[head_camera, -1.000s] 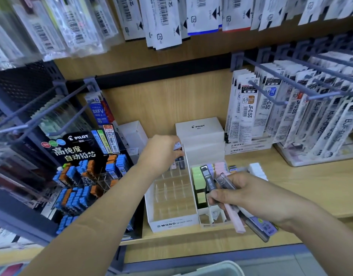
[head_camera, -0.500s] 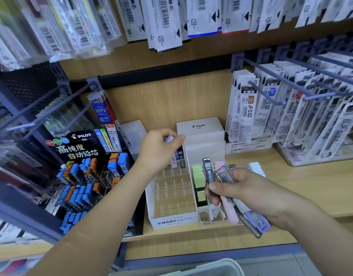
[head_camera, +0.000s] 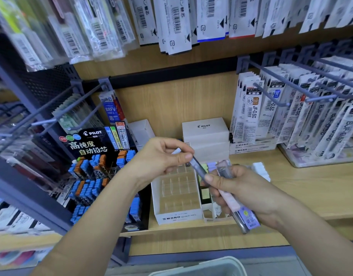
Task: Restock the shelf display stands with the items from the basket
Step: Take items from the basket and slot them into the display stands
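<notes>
Loose bundle, easy to spill
Above the basket [head_camera: 201,264], right hand [head_camera: 249,194] curled round a bundle of lead cases [head_camera: 239,210], left hand [head_camera: 157,158] pinching one case [head_camera: 197,166] by its top; liable to drag neighbours out and scatter them on the shelf [head_camera: 311,192], short of the MONO stand [head_camera: 179,217] beyond.

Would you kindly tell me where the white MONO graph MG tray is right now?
In the head view, the MONO tray sits centre on the wooden shelf, right of the black PILOT stand, below the left hand.
</notes>
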Action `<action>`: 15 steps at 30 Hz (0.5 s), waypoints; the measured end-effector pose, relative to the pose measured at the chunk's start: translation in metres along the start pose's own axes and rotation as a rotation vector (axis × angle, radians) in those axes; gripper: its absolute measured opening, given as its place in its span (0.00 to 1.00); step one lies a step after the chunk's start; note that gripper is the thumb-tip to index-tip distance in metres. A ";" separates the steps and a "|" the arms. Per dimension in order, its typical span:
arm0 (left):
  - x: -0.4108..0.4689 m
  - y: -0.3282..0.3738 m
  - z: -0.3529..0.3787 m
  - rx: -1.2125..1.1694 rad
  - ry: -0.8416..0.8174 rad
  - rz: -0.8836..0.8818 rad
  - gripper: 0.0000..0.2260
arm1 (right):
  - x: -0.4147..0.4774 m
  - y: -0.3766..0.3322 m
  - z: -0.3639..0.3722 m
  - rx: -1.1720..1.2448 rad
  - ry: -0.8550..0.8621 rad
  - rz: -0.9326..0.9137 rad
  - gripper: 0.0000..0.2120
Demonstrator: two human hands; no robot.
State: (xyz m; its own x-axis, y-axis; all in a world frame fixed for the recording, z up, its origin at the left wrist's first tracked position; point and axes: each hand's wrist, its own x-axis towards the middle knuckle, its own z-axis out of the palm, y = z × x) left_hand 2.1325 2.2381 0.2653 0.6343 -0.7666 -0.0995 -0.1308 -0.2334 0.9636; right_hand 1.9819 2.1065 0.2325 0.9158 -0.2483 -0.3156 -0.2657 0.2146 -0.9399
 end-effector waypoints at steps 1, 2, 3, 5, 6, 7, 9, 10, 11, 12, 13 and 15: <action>0.004 -0.001 -0.004 0.004 0.085 0.021 0.05 | 0.003 0.001 -0.002 0.054 0.052 -0.004 0.10; 0.008 -0.002 -0.009 0.023 0.191 0.052 0.03 | 0.005 0.002 -0.005 0.128 0.107 -0.003 0.12; 0.013 -0.004 -0.013 0.056 0.296 0.089 0.02 | 0.007 0.002 -0.008 0.214 0.155 0.004 0.13; 0.022 -0.010 -0.018 0.120 0.446 0.157 0.01 | 0.011 0.001 -0.015 0.386 0.201 0.036 0.11; 0.027 -0.013 -0.019 0.155 0.488 0.177 0.01 | 0.012 0.001 -0.018 0.455 0.211 0.060 0.11; 0.031 -0.017 -0.019 0.202 0.514 0.185 0.01 | 0.014 0.002 -0.020 0.508 0.221 0.089 0.11; 0.038 -0.023 -0.015 0.309 0.530 0.184 0.01 | 0.016 0.005 -0.024 0.552 0.231 0.137 0.10; 0.040 -0.025 -0.012 0.357 0.521 0.180 0.01 | 0.017 0.006 -0.024 0.550 0.229 0.146 0.08; 0.042 -0.027 -0.009 0.396 0.507 0.182 0.02 | 0.018 0.006 -0.024 0.545 0.225 0.146 0.05; 0.044 -0.028 -0.008 0.427 0.491 0.183 0.02 | 0.018 0.007 -0.024 0.541 0.222 0.141 0.04; 0.045 -0.029 -0.006 0.452 0.475 0.183 0.03 | 0.018 0.007 -0.025 0.538 0.215 0.131 0.06; 0.048 -0.033 -0.003 0.494 0.448 0.183 0.04 | 0.018 0.009 -0.026 0.541 0.204 0.107 0.11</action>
State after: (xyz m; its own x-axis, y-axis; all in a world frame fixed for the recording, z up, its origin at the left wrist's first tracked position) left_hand 2.1696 2.2112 0.2300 0.8086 -0.5234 0.2688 -0.5303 -0.4505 0.7182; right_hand 1.9886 2.0793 0.2151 0.8017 -0.3641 -0.4741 -0.1128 0.6867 -0.7181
